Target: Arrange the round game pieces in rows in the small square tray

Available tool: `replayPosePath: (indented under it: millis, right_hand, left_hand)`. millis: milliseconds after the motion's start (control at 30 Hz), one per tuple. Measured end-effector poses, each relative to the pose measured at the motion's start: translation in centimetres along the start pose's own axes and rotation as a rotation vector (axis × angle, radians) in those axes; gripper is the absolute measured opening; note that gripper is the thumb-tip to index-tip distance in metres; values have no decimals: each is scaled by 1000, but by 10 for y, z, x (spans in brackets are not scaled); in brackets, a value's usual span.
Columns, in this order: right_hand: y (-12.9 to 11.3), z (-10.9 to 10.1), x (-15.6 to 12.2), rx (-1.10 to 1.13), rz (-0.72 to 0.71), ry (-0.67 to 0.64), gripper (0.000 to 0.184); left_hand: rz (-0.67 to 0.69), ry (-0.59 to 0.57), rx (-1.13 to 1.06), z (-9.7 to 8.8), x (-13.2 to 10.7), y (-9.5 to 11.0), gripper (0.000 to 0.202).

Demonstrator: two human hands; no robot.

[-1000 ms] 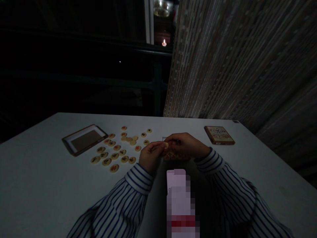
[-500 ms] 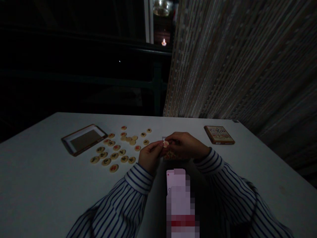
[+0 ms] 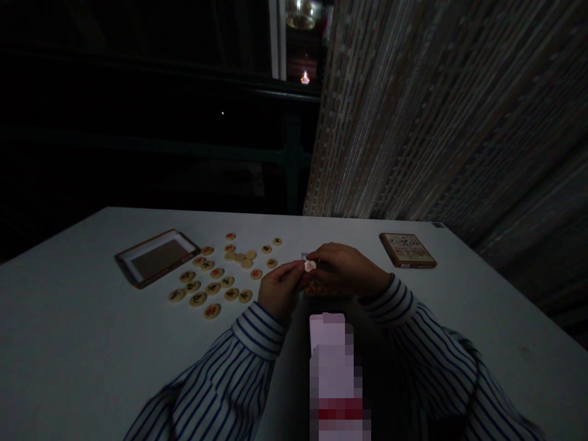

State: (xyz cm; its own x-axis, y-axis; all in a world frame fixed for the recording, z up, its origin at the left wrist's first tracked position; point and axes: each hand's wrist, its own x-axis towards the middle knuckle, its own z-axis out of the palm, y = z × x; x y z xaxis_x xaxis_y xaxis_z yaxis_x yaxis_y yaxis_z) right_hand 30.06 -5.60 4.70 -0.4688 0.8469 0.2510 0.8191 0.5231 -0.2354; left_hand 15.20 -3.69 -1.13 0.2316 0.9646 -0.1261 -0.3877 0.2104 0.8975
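Observation:
Between my two hands is a round xiangqi piece (image 3: 310, 266) with a red character. My left hand (image 3: 281, 289) pinches its left side with thumb and fingers. The fingers of my right hand (image 3: 351, 268) are curled against its other side. Below them, more pieces with reddish characters (image 3: 316, 290) show dimly, partly hidden by my hands; I cannot make out what they lie in. To the left, several loose xiangqi pieces (image 3: 212, 288) are spread on the white table (image 3: 114, 355), with red or dark characters up, and a few (image 3: 247, 264) showing plain faces.
An open shallow box part (image 3: 133, 277) lies at the back left. At the back right is a flat box (image 3: 408, 250) with a printed cover. A lit phone (image 3: 327, 343), partly pixelated, sits in front of me. A string curtain (image 3: 367, 122) hangs behind the table.
The piece between my fingers has turned slightly and catches more light. My hands stay in nearly the same place, and the loose pieces on the left look unmoved.

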Motion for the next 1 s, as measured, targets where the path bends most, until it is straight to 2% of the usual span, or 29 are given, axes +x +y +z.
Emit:
replayPosePath:
  millis: [233,433,633,1000]
  right_hand:
    - [10,-10,-6,-67,84,-29,29]
    - [18,-15,-11,-105,161,-97,30]
    - [22,-13,-11,-142,166,-153,30]
    - [27,-5,-11,-208,227,-243,29]
  left_hand:
    - [31,71,87,-2,2,-3,24]
    - [130,84,275,-5,4,-6,17]
    - [231,82,460,-8,6,-9,17]
    - [275,43,589,-15,10,-19,22]
